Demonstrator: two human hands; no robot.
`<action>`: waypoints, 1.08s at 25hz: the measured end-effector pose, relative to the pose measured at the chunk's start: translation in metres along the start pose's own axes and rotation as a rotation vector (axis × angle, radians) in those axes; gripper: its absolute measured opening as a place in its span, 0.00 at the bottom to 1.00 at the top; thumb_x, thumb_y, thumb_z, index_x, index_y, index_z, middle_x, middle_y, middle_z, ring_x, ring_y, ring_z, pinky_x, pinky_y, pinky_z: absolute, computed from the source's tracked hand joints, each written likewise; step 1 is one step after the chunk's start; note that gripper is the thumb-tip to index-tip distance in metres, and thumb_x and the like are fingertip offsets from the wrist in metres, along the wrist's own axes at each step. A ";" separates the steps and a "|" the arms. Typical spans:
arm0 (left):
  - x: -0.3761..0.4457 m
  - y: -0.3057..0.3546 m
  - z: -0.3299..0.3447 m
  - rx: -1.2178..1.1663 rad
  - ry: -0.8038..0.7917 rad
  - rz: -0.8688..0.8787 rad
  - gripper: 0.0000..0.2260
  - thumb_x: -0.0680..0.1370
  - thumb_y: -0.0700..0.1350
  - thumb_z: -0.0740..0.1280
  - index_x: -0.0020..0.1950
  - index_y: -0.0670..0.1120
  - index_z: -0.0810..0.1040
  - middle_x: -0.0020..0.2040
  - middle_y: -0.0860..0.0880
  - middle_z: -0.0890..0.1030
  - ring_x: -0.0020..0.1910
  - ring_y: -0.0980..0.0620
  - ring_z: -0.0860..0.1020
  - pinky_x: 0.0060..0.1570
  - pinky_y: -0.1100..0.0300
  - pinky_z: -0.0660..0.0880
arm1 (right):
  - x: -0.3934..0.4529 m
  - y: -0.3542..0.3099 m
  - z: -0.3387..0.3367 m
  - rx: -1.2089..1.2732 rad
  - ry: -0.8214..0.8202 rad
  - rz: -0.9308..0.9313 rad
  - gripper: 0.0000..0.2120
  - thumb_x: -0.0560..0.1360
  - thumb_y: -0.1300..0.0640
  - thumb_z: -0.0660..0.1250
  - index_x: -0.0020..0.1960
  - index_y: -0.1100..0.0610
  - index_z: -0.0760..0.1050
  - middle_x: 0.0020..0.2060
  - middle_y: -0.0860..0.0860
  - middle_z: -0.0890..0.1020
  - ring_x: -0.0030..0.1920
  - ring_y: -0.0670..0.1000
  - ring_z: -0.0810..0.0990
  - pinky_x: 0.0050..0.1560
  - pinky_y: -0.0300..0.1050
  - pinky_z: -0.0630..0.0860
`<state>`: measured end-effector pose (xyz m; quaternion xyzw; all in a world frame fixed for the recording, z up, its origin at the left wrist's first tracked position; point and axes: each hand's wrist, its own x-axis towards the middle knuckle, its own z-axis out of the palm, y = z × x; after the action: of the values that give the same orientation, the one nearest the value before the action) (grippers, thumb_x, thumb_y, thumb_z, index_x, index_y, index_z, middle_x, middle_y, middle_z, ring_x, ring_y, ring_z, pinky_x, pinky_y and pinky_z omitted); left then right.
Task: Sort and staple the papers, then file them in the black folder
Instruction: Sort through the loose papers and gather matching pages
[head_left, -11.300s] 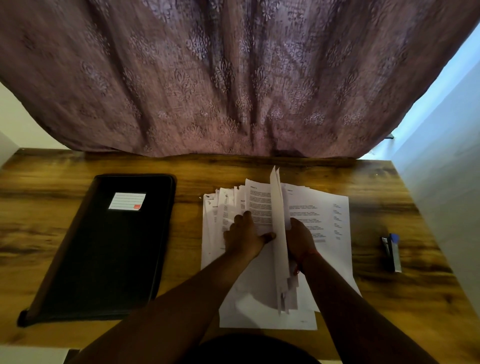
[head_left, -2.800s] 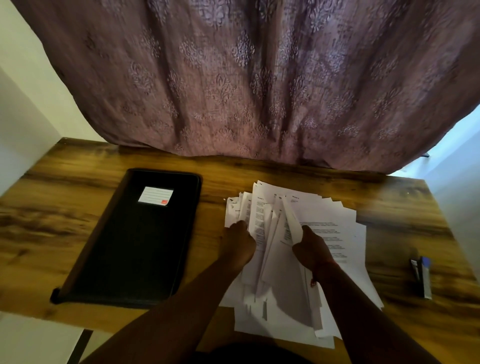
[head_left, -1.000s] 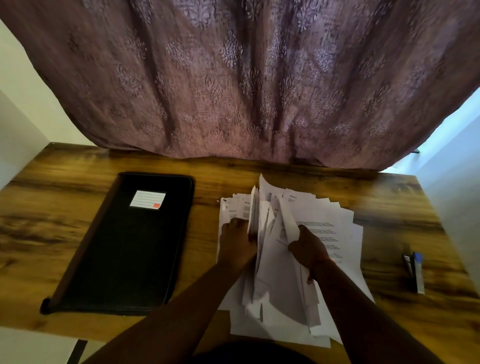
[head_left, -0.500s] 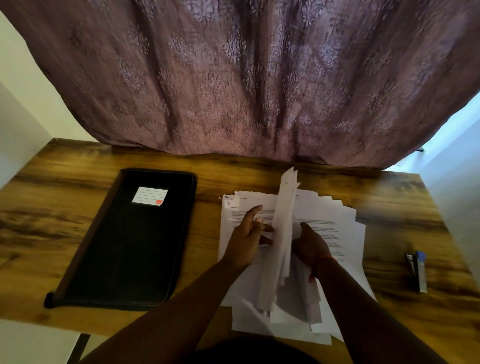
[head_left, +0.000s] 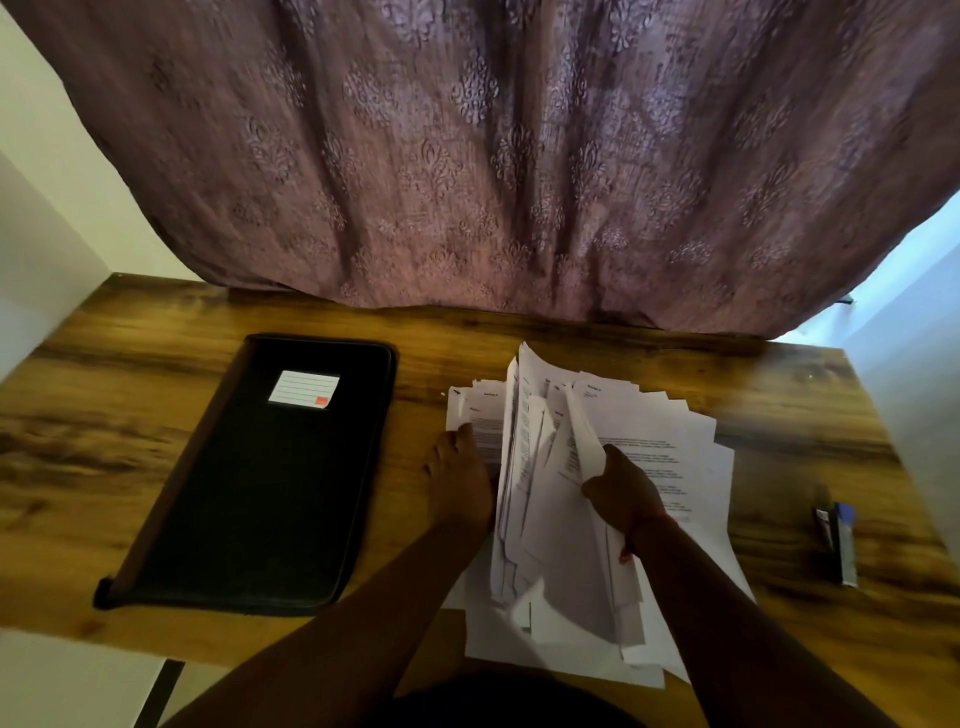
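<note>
Loose printed papers (head_left: 660, 447) fanned in a heap, some sheets upright; closed black folder (head_left: 260, 499) flat alongside; stapler (head_left: 839, 540) opposite.

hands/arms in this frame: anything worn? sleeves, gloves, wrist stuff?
Both forearms are bare: no sleeves or gloves in view. The right hand has a thin red band or thread at the wrist. The left hand shows nothing at the wrist, and no rings can be made out in this dim light.
</note>
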<state>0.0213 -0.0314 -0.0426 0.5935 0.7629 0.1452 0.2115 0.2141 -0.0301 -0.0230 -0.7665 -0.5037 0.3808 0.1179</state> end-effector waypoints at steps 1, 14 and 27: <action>0.000 0.000 -0.001 -0.020 0.031 0.017 0.30 0.78 0.48 0.69 0.76 0.46 0.60 0.72 0.42 0.66 0.72 0.42 0.64 0.70 0.46 0.63 | 0.000 0.000 0.000 0.006 -0.003 0.000 0.25 0.75 0.58 0.68 0.70 0.54 0.65 0.60 0.55 0.76 0.63 0.60 0.74 0.63 0.60 0.72; -0.002 0.001 -0.002 -0.061 -0.070 0.204 0.10 0.80 0.50 0.65 0.57 0.46 0.75 0.58 0.46 0.77 0.58 0.46 0.76 0.58 0.51 0.76 | -0.001 0.000 0.001 0.016 0.022 -0.012 0.23 0.75 0.59 0.69 0.68 0.54 0.67 0.60 0.55 0.76 0.62 0.59 0.74 0.63 0.60 0.73; -0.003 0.000 0.006 0.095 -0.039 0.144 0.14 0.81 0.50 0.63 0.65 0.47 0.73 0.70 0.44 0.69 0.69 0.42 0.66 0.69 0.49 0.67 | -0.002 0.000 0.001 0.009 0.018 -0.018 0.23 0.76 0.58 0.68 0.69 0.54 0.66 0.59 0.55 0.76 0.61 0.59 0.74 0.61 0.58 0.73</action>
<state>0.0246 -0.0347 -0.0473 0.6586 0.7201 0.1122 0.1871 0.2131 -0.0316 -0.0226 -0.7648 -0.5078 0.3749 0.1293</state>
